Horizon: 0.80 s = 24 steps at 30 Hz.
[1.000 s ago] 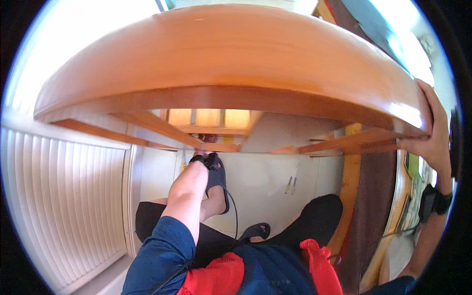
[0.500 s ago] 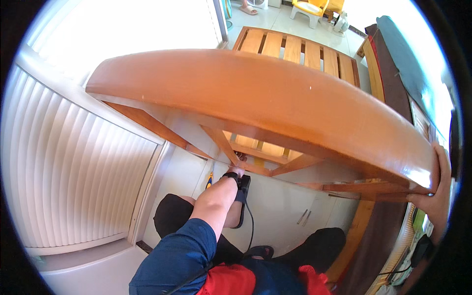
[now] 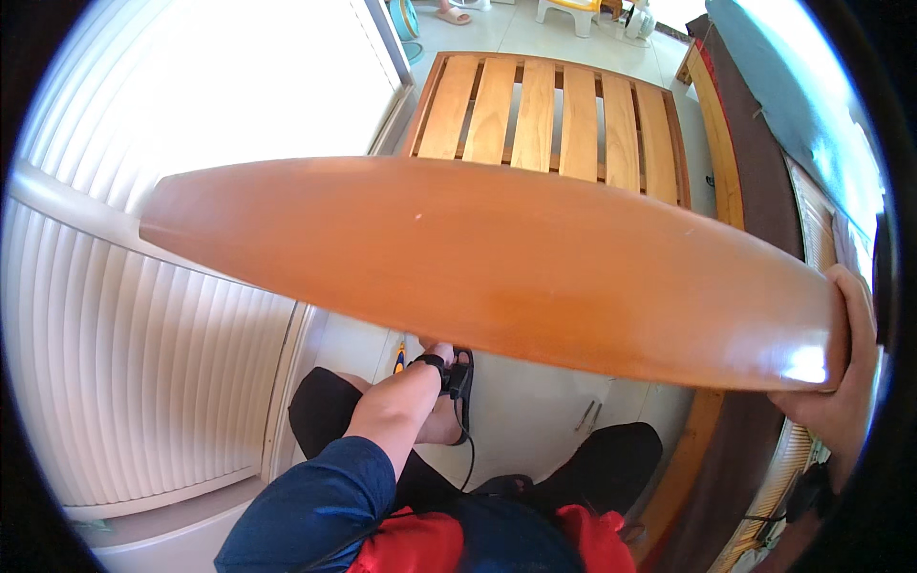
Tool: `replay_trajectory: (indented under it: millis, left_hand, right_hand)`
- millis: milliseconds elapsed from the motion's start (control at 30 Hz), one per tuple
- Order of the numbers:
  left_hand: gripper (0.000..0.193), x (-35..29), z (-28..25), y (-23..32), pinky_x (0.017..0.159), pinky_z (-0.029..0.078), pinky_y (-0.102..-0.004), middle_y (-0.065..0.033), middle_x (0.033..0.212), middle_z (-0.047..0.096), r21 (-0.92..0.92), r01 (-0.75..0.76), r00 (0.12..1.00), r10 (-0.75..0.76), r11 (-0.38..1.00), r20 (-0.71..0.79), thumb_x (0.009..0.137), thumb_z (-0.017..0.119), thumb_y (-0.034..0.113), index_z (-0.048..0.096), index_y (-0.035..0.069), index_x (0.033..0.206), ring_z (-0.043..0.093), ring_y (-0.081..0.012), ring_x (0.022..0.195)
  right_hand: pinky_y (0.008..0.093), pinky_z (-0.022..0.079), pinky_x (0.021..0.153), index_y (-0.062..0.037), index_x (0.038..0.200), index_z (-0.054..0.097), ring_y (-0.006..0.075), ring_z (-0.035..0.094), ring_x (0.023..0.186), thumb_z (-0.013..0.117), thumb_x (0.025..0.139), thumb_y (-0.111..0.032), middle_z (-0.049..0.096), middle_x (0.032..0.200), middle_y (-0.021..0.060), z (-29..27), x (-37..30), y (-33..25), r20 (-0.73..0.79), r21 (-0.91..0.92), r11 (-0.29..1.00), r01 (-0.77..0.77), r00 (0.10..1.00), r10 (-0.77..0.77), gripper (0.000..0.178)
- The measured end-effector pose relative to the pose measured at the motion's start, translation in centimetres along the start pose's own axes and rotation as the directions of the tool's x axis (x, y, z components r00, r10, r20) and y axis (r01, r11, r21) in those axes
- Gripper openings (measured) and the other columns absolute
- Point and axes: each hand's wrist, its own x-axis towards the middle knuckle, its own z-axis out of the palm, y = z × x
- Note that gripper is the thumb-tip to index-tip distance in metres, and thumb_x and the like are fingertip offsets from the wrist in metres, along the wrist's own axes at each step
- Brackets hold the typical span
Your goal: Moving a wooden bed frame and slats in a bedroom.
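Note:
A wide, curved reddish-brown wooden board point(image 3: 497, 263) spans the view in front of me, forming the top of a wooden frame whose lower parts it hides. My right hand point(image 3: 841, 382) grips the board's right end, the fingers running up along its edge and the thumb side underneath. Below the board's front edge, my left hand point(image 3: 436, 348) shows only a little near the wrist; its fingers are hidden behind the wood. Beyond the board stretches a slatted wooden platform point(image 3: 538, 115). A tool with a yellow and blue handle point(image 3: 400, 359) is on the floor beside my left wrist.
Two thin metal pieces point(image 3: 589, 416) lie on the pale tiles point(image 3: 521, 435). A ribbed white panel point(image 3: 143, 372) stands at the left. Along the right runs a low wooden edge point(image 3: 702, 430) with dark cloth. A yellow and white stool point(image 3: 570, 13) and another person's foot point(image 3: 453, 13) are far off.
The board's upper edge has come lower and nearer, so its broad face now covers the struts seen before. More of the slatted platform shows. My right hand keeps its grip; my left hand's fingers have become hidden.

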Motion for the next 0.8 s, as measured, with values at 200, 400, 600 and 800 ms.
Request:
replay_trajectory:
  millis: [200, 400, 600, 800]
  left_hand:
    - [0.029, -13.6, 4.2, 10.8, 0.080, 0.062, -0.0308, -0.0107, 0.121, 0.077, -0.130, 0.259, 0.965, -0.249, 0.957, 0.088, 0.102, 0.070, 0.013, 0.067, 0.004, 0.130, 0.076, -0.0188, 0.102]
    - [0.024, -25.7, 3.1, 23.1, 0.074, 0.064, -0.0305, -0.0120, 0.116, 0.079, -0.086, 0.441, 0.894, -0.429, 0.893, 0.130, 0.105, 0.067, 0.013, 0.067, 0.004, 0.127, 0.079, -0.0196, 0.095]
    - [0.022, -34.3, 0.0, 27.2, 0.055, 0.059, -0.0309, -0.0043, 0.085, 0.073, -0.261, 0.478, 0.876, -0.431, 0.839, 0.218, 0.104, 0.072, 0.022, 0.075, 0.002, 0.113, 0.074, -0.0175, 0.069]
    - [0.025, -42.1, -8.7, 29.7, 0.081, 0.064, -0.0356, -0.0066, 0.107, 0.080, -0.508, 0.552, 0.829, -0.370, 0.661, 0.419, 0.109, 0.071, 0.024, 0.076, 0.004, 0.124, 0.077, -0.0165, 0.095]
  right_hand:
    - [0.0448, 0.051, 0.112, -0.0015, 0.160, 0.045, 0.0370, 0.062, 0.132, 0.096, 0.082, -0.027, 0.059, 0.145, 0.0218, -2.2, 1.5, -1.6, -0.002, -0.212, 0.976, -0.059, 0.998, 0.060, 0.096]
    - [0.0567, 0.048, 0.116, -0.0186, 0.162, 0.060, 0.0409, 0.068, 0.127, 0.073, 0.101, -0.060, 0.070, 0.149, 0.0162, -6.2, 3.6, -2.3, 0.163, 0.089, 0.981, -0.173, 0.974, 0.157, 0.075]
    - [0.0595, 0.045, 0.105, -0.0053, 0.139, 0.057, 0.0435, 0.060, 0.115, 0.091, 0.071, -0.023, 0.061, 0.124, 0.0189, -7.9, 7.3, -3.2, 0.175, 0.089, 0.980, -0.178, 0.971, 0.161, 0.078]
    - [0.0595, 0.046, 0.102, -0.0021, 0.133, 0.057, 0.0416, 0.062, 0.111, 0.092, 0.074, -0.040, 0.064, 0.119, 0.0175, -10.6, 11.2, -2.8, 0.175, 0.077, 0.989, -0.128, 0.978, 0.113, 0.078]
